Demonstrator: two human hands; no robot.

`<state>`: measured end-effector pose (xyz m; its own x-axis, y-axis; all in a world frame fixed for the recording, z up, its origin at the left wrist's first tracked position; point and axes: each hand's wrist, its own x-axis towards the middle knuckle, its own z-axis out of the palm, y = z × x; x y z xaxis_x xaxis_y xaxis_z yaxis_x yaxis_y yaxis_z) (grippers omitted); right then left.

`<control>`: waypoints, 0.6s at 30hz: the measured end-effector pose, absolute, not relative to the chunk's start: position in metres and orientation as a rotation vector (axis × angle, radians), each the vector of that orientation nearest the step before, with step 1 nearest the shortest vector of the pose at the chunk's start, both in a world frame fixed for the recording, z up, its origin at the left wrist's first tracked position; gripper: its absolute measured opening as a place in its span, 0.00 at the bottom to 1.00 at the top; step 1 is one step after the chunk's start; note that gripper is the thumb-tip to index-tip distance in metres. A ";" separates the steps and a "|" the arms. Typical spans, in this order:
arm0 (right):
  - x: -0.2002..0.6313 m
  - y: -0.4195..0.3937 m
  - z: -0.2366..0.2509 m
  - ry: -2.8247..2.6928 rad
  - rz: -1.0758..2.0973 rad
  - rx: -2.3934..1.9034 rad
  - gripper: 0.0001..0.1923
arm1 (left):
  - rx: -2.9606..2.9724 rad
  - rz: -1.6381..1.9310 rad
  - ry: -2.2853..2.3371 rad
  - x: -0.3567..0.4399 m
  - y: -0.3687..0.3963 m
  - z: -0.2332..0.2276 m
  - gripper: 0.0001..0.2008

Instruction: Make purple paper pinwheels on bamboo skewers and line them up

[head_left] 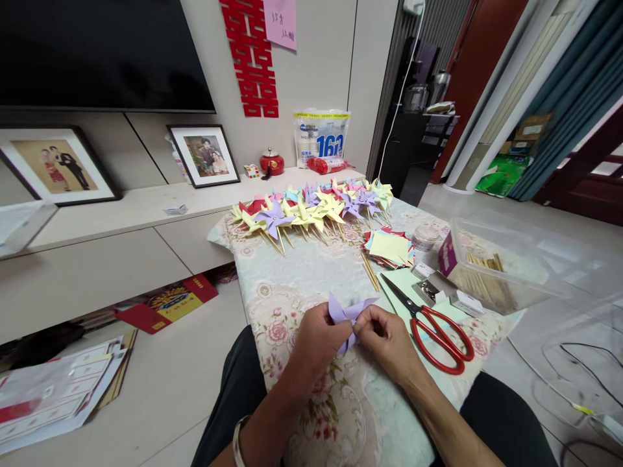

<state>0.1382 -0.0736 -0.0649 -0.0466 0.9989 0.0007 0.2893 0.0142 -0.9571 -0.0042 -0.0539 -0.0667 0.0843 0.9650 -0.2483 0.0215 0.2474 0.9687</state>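
Note:
A purple paper pinwheel [344, 312] is held low over the near part of the cloth-covered table, its blades folded toward the middle. My left hand [318, 337] grips it from the left, thumb across the front. At its right side, the fingers of my right hand [384, 334] are pinched together near the pinwheel's centre; whether a pin is between them is too small to tell. Red-handled scissors [433, 321] lie beside my right hand on light green paper [396, 292]. Behind them sits a small open box of metal pins [431, 290].
Finished pinwheels [302, 214] on sticks crowd the table's far end. Coloured paper squares [389, 248] are stacked near some loose sticks [370, 271]. On the right, a clear plastic bin [511, 259] holds many wooden sticks [487, 275]. Cables [559, 383] trail on the floor.

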 end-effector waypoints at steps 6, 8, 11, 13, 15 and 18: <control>0.150 -0.072 -0.068 -1.387 1.097 -1.284 0.15 | 1.163 0.885 1.249 -0.018 -0.050 -0.054 0.05; 0.158 -0.072 -0.069 -1.262 1.015 -1.202 0.14 | 1.214 0.759 1.247 -0.028 -0.045 -0.046 0.06; 0.166 -0.070 -0.070 -1.178 0.994 -1.065 0.17 | 1.293 0.595 1.229 -0.040 -0.036 -0.035 0.04; 0.167 -0.069 -0.070 -1.220 1.121 -0.966 0.25 | 1.335 0.505 1.207 -0.044 -0.031 -0.032 0.03; 0.165 -0.068 -0.070 -1.266 1.301 -0.866 0.31 | 1.367 0.443 1.199 -0.045 -0.027 -0.030 0.02; 0.159 -0.070 -0.068 -1.292 1.504 -0.809 0.38 | 1.400 0.408 1.214 -0.041 -0.024 -0.027 0.03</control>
